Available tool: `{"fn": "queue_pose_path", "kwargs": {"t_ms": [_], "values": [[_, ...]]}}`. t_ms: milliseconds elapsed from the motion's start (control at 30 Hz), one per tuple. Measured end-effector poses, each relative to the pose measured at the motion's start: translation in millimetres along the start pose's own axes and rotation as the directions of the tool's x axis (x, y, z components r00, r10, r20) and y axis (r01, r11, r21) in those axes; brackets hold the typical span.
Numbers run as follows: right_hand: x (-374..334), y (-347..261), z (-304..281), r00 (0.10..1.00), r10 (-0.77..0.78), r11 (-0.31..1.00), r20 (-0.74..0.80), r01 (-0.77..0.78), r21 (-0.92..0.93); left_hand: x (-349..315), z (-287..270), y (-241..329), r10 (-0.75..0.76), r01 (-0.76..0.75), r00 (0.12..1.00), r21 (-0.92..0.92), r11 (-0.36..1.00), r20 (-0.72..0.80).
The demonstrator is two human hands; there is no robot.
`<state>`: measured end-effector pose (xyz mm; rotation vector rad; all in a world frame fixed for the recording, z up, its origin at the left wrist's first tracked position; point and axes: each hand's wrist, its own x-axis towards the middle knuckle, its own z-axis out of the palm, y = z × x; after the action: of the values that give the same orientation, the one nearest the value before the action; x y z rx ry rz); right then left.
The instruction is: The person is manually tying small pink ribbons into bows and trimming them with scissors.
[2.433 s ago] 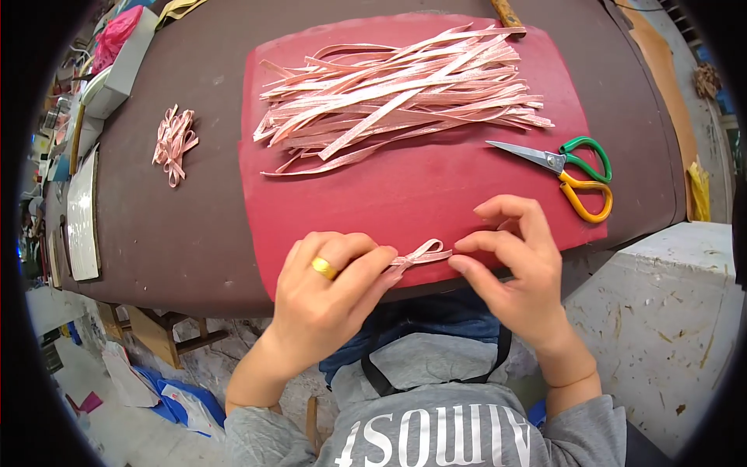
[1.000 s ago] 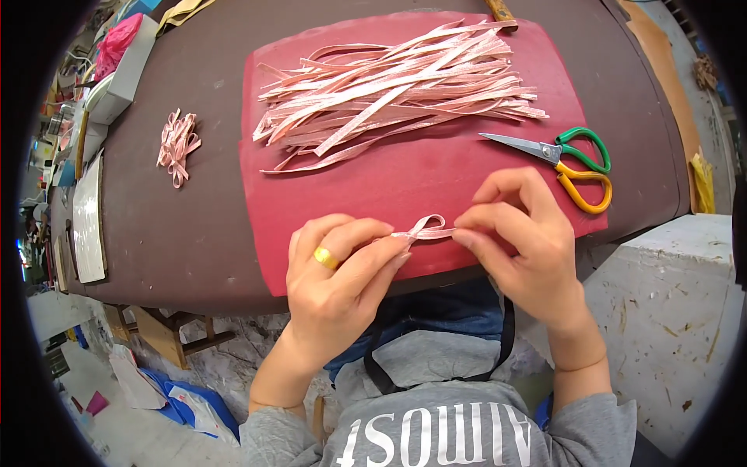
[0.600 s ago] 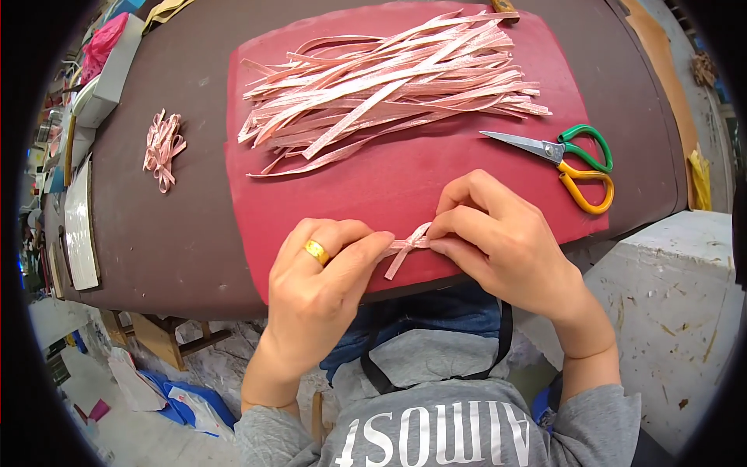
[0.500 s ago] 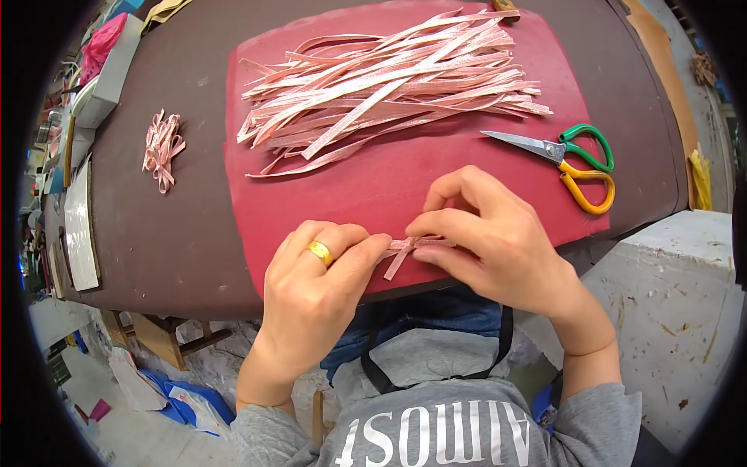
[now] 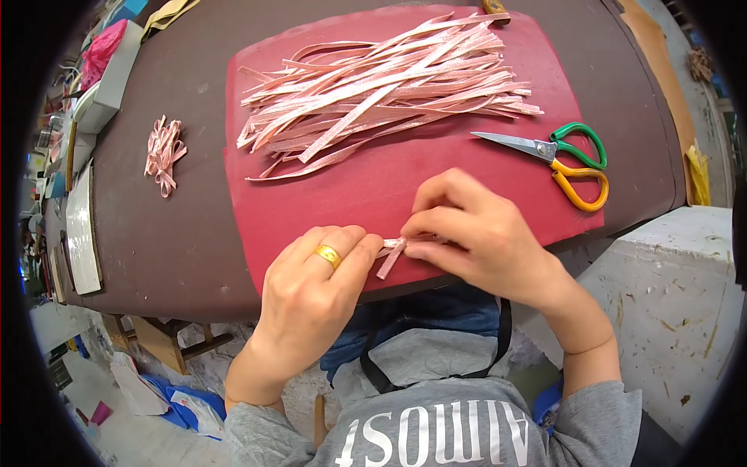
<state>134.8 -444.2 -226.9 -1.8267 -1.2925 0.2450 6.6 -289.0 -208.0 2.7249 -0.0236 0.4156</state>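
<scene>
A small pink ribbon bow [image 5: 391, 258] is held between my two hands over the near edge of the red mat [image 5: 327, 202]. My left hand [image 5: 315, 284], with a gold ring on one finger, pinches the bow's left side. On its right side, the fingertips of my right hand [image 5: 482, 241] are closed and partly cover it. One tail of the ribbon hangs down between the hands. Beyond them lies a loose pile of long pink ribbon strips [image 5: 381, 89]. Scissors [image 5: 548, 152] with one green and one yellow handle rest right of the pile, blades apart.
Several finished-looking pink bows [image 5: 164, 156] lie heaped on the brown table [image 5: 194, 249] at the left. A tool's wooden handle [image 5: 496, 9] shows at the mat's far edge. A white box [image 5: 109, 97] stands far left, and a stained white block [image 5: 661, 296] is at the right.
Both hands have shifted slightly left with the bow. My right fingertips have closed in and now cover more of its loops. The view has moved a little.
</scene>
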Motion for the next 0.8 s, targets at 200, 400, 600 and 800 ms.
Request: {"fn": "queue_pose_path", "kwargs": {"t_ms": [200, 400, 600, 800], "values": [[1.5, 1.4, -22.2, 0.998, 0.048, 0.999, 0.048, -0.047, -0.018, -1.1, 15.6, -0.5, 0.06, -0.074, 0.978, -0.061, 0.995, -0.201], [13.6, 6.3, -30.0, 0.946, -0.021, 0.967, 0.325, 0.103, -0.235, -0.9, 29.1, 1.4, 0.104, -0.122, 0.978, -0.089, 0.989, -0.178], [13.2, 10.1, -31.2, 0.915, -0.047, 0.939, 0.4, 0.177, -0.294, -0.4, 31.7, 2.0, 0.088, -0.108, 0.979, -0.101, 0.989, -0.182], [6.9, 16.7, -26.8, 0.929, -0.098, 0.945, 0.357, 0.199, -0.259, -3.7, 32.5, 0.0, 0.098, -0.117, 0.979, -0.102, 0.988, -0.181]]}}
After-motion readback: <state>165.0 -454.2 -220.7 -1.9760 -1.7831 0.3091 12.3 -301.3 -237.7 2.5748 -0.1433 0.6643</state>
